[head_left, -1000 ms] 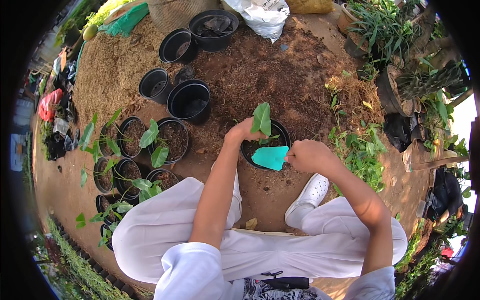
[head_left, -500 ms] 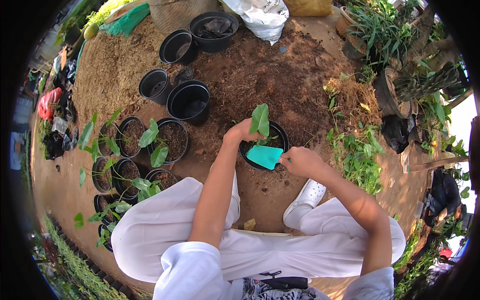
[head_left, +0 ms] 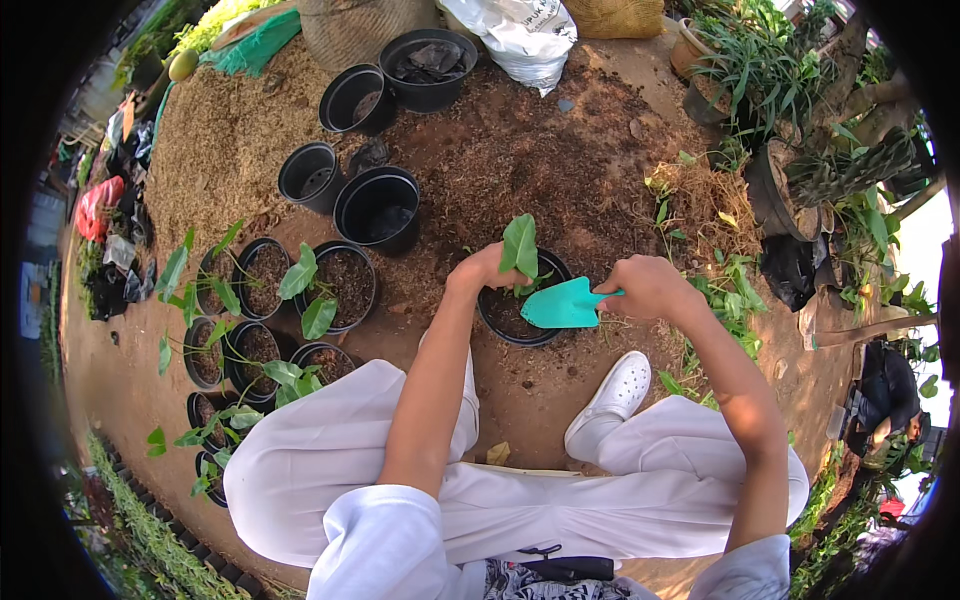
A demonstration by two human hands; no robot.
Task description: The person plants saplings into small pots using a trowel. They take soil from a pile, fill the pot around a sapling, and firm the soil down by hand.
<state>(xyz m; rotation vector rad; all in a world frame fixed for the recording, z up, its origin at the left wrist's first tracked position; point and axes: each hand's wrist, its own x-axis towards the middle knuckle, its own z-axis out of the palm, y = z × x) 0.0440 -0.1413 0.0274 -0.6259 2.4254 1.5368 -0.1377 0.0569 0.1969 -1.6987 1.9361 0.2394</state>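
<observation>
A young plant with one broad green leaf (head_left: 519, 247) stands in a round black pot (head_left: 515, 341), which holds dark soil (head_left: 504, 315). My left hand (head_left: 480, 268) is closed around the plant's stem at the pot's far left rim; the leaf covers part of the fingers. To the right, my right hand (head_left: 648, 287) grips the handle of a turquoise garden trowel (head_left: 562, 305). The trowel's blade reaches over the pot's right side, its tip pointing left toward the plant.
Several potted leafy plants (head_left: 262, 280) stand at the left. Beyond them are vacant black pots (head_left: 378, 208) and a pot with black plastic (head_left: 430, 68). A loose soil heap (head_left: 560, 150) spreads ahead, with a white sack (head_left: 525, 45) behind. Pulled greenery (head_left: 735, 300) lies right.
My right hand has moved right and slightly up with the trowel, drawing its blade back from the pot's middle. My left hand stays at the plant.
</observation>
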